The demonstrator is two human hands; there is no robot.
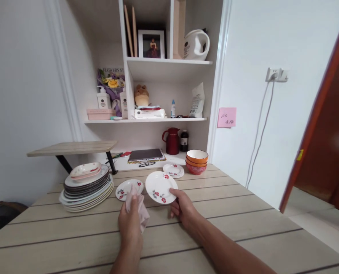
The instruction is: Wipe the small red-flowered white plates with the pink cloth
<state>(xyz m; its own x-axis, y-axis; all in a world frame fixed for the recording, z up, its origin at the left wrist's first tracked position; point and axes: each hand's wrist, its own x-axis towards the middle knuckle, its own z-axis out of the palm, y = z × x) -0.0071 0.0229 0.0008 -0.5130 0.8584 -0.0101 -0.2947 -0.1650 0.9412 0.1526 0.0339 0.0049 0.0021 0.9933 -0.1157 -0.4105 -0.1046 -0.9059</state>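
My right hand (183,207) grips the right rim of a white plate (158,184) with red flowers, tilted up above the table. In my left hand (130,219) is a bunched pale pink cloth (142,211), pinched under the thumb. Just beyond the cloth, another flowered plate (125,187) lies on the table, partly covered by it. Behind the held plate sits a short stack of small flowered plates (173,171).
A tall stack of plates (86,194) topped with shallow dishes stands at the left, by a small raised stand (72,148). Stacked bowls (197,161) are at the back right. Behind are a laptop (146,154), glasses (147,164) and a red jug (173,141).
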